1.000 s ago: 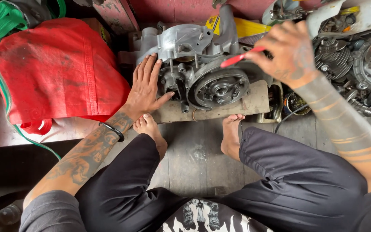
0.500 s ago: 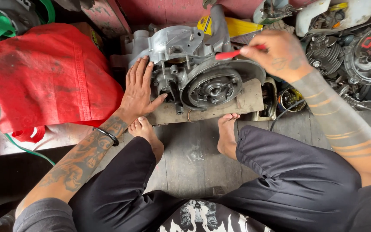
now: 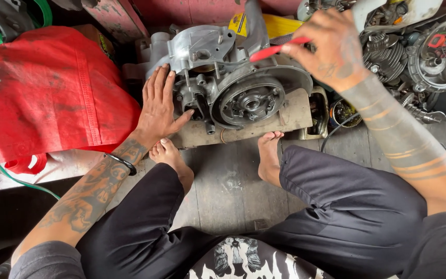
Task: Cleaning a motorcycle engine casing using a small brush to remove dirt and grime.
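A: Grey cast-metal engine case with a round flywheel housing on its front face [image 3: 233, 77]. It sits on a flat pale wooden board [image 3: 290, 116], which lies on the worn plank floor [image 3: 228, 191] just beyond the person's bare feet

B: Handling?

A: Heavy and rigid, by the look of it. Bare metal, likely oily, so slick on the smooth faces. Fins, lugs and the rim of the round housing give the surest purchase; the thin studs and small fittings look like the parts to keep off

B: Left hand?

A: Left hand [image 3: 158, 106] lies flat against the case's left side, fingers spread and pointing away from the body, thumb out toward the round housing. A wide, flat press, nothing gripped

B: Right?

A: Right hand [image 3: 331, 49] is above and to the right of the case, grip closed on a thin red-handled tool [image 3: 274, 50]. The red handle points left over the top of the housing. I cannot tell whether its tip touches the metal; the working end is hidden

B: Surroundings?

A: Crumpled red cloth bag [image 3: 47, 95] just left of the case, near the left wrist. Finned grey cylinder and other engine parts [image 3: 388, 51] heaped at right. A yellow packet [image 3: 280, 23] behind the case, against the reddish wall
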